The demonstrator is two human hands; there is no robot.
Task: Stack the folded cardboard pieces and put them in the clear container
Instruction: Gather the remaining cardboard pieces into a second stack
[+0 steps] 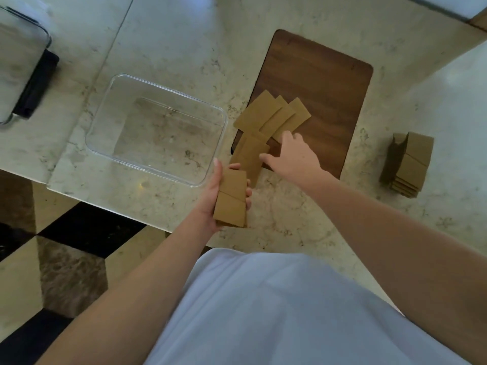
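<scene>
— What's going on over there?

— Gathering, I'd say. The left hand (224, 198), at the middle of the frame, is closed around a small stack of folded cardboard pieces (231, 200), thumb on one long edge and fingers on the other. The right hand (290, 154) is reaching over the loose pieces, fingers spread and resting on one of the two lower pieces (250, 159); it isn't pinching anything yet.

— So nothing's in the clear container (158, 127)?

— Nothing. It sits left of centre on the marble counter (184, 35), bare inside.

— How many pieces are left?

— Three fanned pieces (271, 114) overlap at the near end of the wooden board (316, 83), and two more lie just below them, hanging off its corner. So five loose, as far as I can count. How many are in the held stack I can't tell. There's also a separate pile (407, 164) at the right, several deep.

— Next?

— Probably slide one piece free, lift it, and square it onto the held stack.
</scene>
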